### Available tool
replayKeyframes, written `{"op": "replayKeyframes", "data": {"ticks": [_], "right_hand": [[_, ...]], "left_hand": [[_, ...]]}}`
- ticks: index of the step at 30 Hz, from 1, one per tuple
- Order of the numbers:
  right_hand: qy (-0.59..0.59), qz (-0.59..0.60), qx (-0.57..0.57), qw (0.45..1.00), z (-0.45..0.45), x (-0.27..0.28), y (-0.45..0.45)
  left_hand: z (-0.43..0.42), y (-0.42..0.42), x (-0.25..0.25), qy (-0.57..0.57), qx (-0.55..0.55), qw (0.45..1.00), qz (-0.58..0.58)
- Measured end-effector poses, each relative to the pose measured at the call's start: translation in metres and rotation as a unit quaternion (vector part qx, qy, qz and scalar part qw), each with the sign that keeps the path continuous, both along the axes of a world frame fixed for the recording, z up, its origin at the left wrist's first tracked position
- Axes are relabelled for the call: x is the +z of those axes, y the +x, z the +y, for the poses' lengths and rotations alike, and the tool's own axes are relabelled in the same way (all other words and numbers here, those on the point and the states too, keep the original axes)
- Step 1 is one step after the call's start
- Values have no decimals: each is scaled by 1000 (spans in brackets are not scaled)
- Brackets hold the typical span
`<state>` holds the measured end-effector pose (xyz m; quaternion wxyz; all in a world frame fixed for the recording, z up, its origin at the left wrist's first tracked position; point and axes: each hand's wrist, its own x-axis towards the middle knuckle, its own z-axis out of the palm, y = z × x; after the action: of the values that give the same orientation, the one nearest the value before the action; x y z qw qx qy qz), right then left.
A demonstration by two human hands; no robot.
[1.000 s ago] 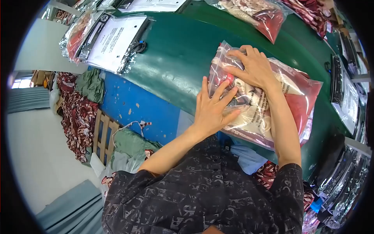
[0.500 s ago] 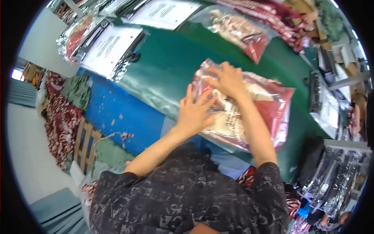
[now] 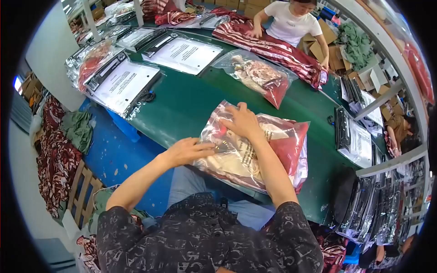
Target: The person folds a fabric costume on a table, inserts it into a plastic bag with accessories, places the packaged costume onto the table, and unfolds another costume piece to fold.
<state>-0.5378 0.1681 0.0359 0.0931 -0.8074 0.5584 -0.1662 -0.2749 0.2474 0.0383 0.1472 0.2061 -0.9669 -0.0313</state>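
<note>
A clear plastic bag [image 3: 287, 157] with folded red and cream printed fabric inside lies flat in front of me, at the near edge of the green table. My left hand [image 3: 185, 151] has its fingers stretched out flat over the bag's near left edge. Across the upper left part of the plastic lies my right hand [image 3: 242, 122], fingers spread and pressing down, its forearm crossing the bag. A second bag [image 3: 261, 77] of similar fabric rests farther back, apart from both hands.
Packs with white printed sheets [image 3: 125, 82] lie on the green table [image 3: 182, 98] at the left. A co-worker [image 3: 291, 22] handles a red striped cloth [image 3: 277, 48] across the table. Wrapped packs [image 3: 378, 204] fill a rack at the right. Fabric [image 3: 61, 150] is heaped at the left.
My left hand has moved from the middle of the bag to its left edge. The right hand stays on the upper part. My view has tilted up, bringing the co-worker into sight.
</note>
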Motion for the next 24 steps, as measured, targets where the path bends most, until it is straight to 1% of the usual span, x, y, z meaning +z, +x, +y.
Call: {"op": "replayKeyframes", "data": {"ticks": [2,4,6,8,9,11,12,14,15,16,18,19,20,21,22,23,24], "right_hand": [[-5,-7,-34,999,1,11,4],[3,-22,-18,1000,3,17,1],[135,-112,-21,984,3,34,-6],[124,-121,70,982,22,57,-7],[134,-122,87,979,33,63,-2],[43,-23,192,980,46,69,8],[46,-26,201,978,50,66,13],[4,2,189,982,56,59,21],[-17,15,182,983,58,55,23],[-13,13,188,982,58,52,22],[4,43,184,982,55,45,19],[11,59,179,982,53,43,18],[12,58,181,982,51,43,18],[24,46,186,981,51,45,17],[34,34,190,981,50,47,16],[41,20,192,980,48,49,18],[41,20,189,981,46,50,17]], "left_hand": [[-5,-12,-6,117,88,985,88],[-4,-29,-8,129,178,967,126],[-3,-37,-7,167,254,950,70],[-2,-42,-7,178,280,942,57],[-1,-46,-6,184,298,935,54],[-4,-47,-3,223,301,919,125],[-5,-45,3,224,311,915,123],[-6,-41,18,281,272,909,143],[-8,-37,19,309,251,904,153],[-13,-28,17,311,258,902,153],[-40,11,12,431,181,832,297],[-63,40,7,286,243,875,305],[-90,79,2,174,298,896,280],[-117,121,-2,31,385,890,242],[-137,163,1,36,480,852,207],[-158,212,-13,-87,521,830,180],[-161,240,-10,-93,565,810,127]]}}
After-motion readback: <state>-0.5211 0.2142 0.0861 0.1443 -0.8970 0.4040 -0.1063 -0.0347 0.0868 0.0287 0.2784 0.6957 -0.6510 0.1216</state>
